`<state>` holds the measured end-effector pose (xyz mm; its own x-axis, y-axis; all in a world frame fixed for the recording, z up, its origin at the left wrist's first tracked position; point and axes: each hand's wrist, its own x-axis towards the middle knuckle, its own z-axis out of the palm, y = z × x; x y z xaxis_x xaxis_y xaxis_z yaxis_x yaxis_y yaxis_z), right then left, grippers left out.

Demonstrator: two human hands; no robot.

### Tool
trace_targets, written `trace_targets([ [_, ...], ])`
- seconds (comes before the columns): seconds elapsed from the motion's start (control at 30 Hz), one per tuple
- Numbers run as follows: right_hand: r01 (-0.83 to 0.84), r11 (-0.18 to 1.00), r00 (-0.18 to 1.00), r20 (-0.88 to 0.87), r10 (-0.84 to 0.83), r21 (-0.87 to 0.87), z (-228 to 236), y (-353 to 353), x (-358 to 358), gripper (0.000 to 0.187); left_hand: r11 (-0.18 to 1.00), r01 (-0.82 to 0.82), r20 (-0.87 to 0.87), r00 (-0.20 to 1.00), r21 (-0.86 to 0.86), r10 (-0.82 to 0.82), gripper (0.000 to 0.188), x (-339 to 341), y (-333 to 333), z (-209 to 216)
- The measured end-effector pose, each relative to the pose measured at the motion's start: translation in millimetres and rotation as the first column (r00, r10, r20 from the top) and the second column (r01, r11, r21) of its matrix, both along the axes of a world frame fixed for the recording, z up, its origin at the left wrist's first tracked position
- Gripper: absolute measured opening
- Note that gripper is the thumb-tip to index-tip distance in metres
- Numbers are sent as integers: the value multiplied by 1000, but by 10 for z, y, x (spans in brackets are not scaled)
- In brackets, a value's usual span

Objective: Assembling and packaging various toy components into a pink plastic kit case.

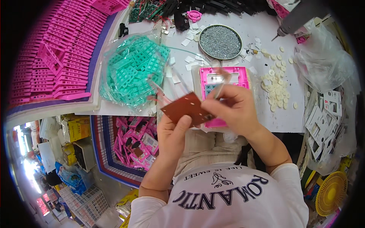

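Observation:
My left hand point(173, 133) grips a brown circuit board point(184, 108) with small slots, its thumb on the near edge. The board is held tilted above the table's front edge. At the board's right edge, my right hand point(234, 110) is closed in a pinch, with thin pale wires point(224, 80) at its fingertips, blurred by motion. More blurred wires point(159, 91) trail off the board's left side. Beneath my right hand lies a pink plastic casing point(243, 76) with a pale window and grey-blue keys, partly hidden by the hand.
A round tin of small screws point(220, 41) stands beyond the casing. Left are a bag of teal keypads point(133, 72) and stacked pink casings point(68, 57). Cream discs point(277, 87) lie right, below a power screwdriver point(300, 21). A crate of pink parts point(133, 144) sits lower left.

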<state>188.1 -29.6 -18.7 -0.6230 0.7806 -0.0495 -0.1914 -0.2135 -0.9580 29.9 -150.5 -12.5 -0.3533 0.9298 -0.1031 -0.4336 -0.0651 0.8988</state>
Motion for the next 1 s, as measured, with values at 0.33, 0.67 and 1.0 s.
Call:
trace_targets([
  [0.33, -96, 958, 877, -478, -47, -271, -116, -49, -80, 27, 892, 289, 85, 957, -348, -276, 35, -233, -17, 8],
  [0.67, -350, 892, 799, -588, 125, -287, 50, -55, -200, 31, 995, 64, -55, 997, 74, -60, 42, -20, -176, -9],
  [1.0, -230, 812, 930, -367, 20, -537, 70, -61, -19, 28, 936, 12, 83, 996, 352, -44, 20, -221, -159, -166],
])
